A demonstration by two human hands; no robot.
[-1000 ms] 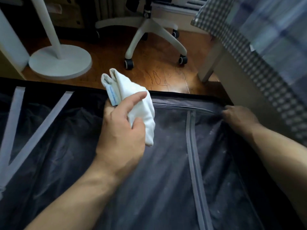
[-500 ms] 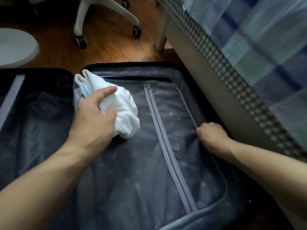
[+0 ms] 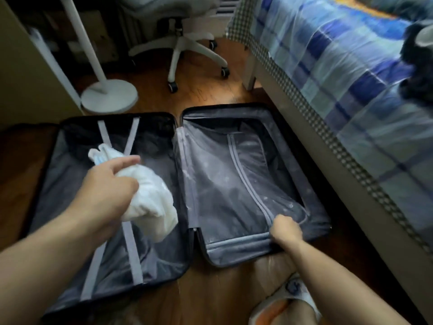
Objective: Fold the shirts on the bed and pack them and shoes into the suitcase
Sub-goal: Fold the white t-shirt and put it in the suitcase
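Left hand (image 3: 106, 184): grips white shirt (image 3: 150, 198) above suitcase (image 3: 321, 214) left half.
Right hand (image 3: 286, 231): pinches divider (image 3: 225, 184) near corner, right half.
Bed (image 3: 351, 73): just beside suitcase right edge.
Floor (image 3: 210, 292): bare strip at near edge.

Bare forearms; white slipper (image 3: 293, 294) with orange and blue print

The suitcase (image 3: 187, 184) lies open on the floor. Its left half is crossed by grey straps (image 3: 130, 207), with a white bundle (image 3: 152, 200) over them. At 3 o'clock the bed (image 3: 351, 102) stands close alongside. At 12 o'clock: a chair (image 3: 182, 48) and a lamp base (image 3: 109, 97).
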